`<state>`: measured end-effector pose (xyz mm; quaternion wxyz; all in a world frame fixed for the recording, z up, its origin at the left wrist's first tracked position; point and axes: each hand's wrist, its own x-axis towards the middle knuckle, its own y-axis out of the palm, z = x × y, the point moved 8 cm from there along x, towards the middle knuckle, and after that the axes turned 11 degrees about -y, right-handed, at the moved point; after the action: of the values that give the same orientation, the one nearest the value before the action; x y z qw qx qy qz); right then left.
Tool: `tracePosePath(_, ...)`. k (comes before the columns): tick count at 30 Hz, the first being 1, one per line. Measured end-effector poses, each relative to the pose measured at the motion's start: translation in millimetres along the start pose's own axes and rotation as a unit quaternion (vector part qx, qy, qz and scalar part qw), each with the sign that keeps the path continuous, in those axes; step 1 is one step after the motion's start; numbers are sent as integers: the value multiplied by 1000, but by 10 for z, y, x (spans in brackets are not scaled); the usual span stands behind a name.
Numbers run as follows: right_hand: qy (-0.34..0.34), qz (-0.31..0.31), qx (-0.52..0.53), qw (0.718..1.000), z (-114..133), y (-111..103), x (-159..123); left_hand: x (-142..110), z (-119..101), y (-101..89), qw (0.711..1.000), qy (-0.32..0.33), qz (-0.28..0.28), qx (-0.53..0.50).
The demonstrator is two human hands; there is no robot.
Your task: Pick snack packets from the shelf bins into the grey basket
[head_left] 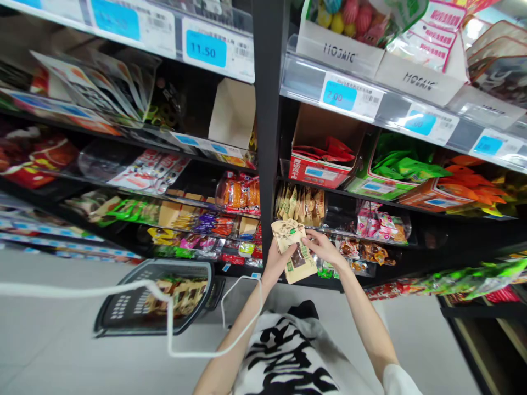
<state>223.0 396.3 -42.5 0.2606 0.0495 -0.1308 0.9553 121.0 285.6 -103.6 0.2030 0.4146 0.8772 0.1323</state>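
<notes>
White cable (pixel 99 291) crosses basket (pixel 123 314) while left hand (pixel 276 264) and right hand (pixel 326 249) fingers clamp pouch (pixel 302 264).

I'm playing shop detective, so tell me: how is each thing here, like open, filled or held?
Tan pouch: held in both hands; can't tell if sealed.
Left hand: gripping pouch, thumb on front.
Right hand: holding pouch's right edge.
Basket: open-topped, packets inside.
Red box: open, red packets inside.
Green box: open, green packets inside.
Shelf pouches: standing in a row.
</notes>
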Motion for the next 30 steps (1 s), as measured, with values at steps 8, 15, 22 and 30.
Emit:
tracePosePath(8, -55, -208, -73, 974, 117, -658, 60, -180, 357, -20, 999, -35, 10, 19)
tracePosePath(15, -124, -249, -242, 930, 251, -826, 161, -286, 563, -40, 997, -67, 10, 25)
tracePosePath(22, -147, -158, -439, 872, 228, -517, 306, -341, 438, -60, 997, -69, -4, 20)
tracePosePath(30, -133, -169, -444, 870, 338, -433, 273, -297, 270, -67, 999, -27, 6, 29)
